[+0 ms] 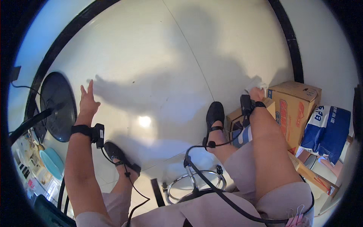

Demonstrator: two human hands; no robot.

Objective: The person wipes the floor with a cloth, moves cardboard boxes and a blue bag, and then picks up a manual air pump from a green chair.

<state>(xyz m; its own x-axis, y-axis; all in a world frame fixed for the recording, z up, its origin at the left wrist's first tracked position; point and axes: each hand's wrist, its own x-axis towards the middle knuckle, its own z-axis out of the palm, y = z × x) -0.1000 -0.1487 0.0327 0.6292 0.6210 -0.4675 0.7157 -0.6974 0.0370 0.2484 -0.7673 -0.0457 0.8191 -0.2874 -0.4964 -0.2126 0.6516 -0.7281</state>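
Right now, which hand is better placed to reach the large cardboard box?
Probably the right hand: it appears next to the large cardboard box, though it seems to hold a pale, blurred thing. The left hand, fingers spread, is on the far side, nearer the round black base.

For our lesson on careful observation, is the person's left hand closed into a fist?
No: the left hand is open, with its fingers spread above the pale floor.

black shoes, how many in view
2. The left shoe is left of centre, below and right of the left hand; the right shoe is left of the large cardboard box.
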